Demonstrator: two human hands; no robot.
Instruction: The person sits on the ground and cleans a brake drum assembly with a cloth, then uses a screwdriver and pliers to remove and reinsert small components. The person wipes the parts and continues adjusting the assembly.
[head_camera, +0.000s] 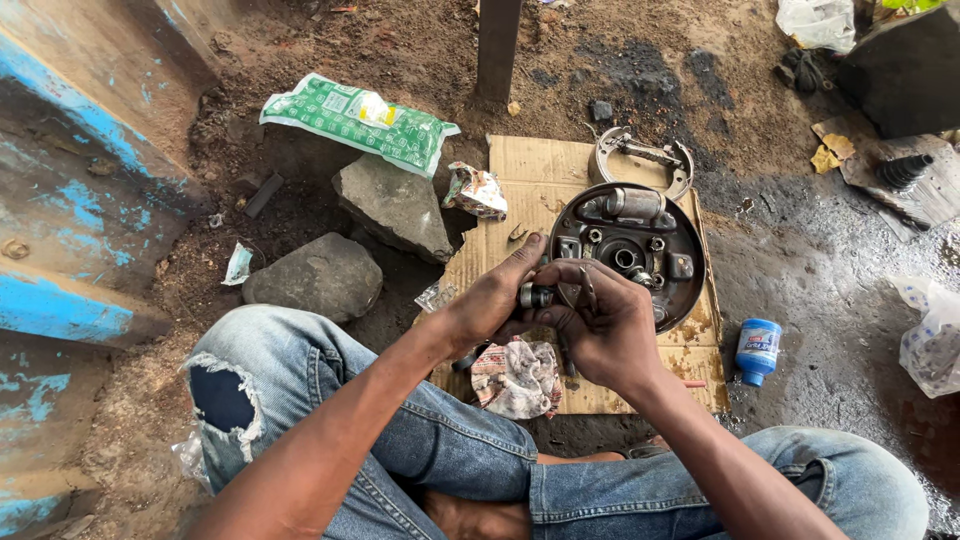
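Note:
My left hand (492, 296) grips a small metal cylinder part (536, 296) at its left end. My right hand (600, 325) is closed around pliers (583, 293) whose handles stick up between the fingers, the jaws at the same small part. Both hands meet just in front of a round brake backing plate (680, 245) that lies flat on a sheet of cardboard (530, 165). A pair of brake shoes (640, 152) lies on the cardboard behind the plate.
A dirty rag (518, 378) lies under my hands. A small blue-and-white bottle (757, 351) stands right of the cardboard. Two rocks (315, 275) and a green plastic packet (355, 120) lie to the left on dirt. My knees in jeans frame the bottom.

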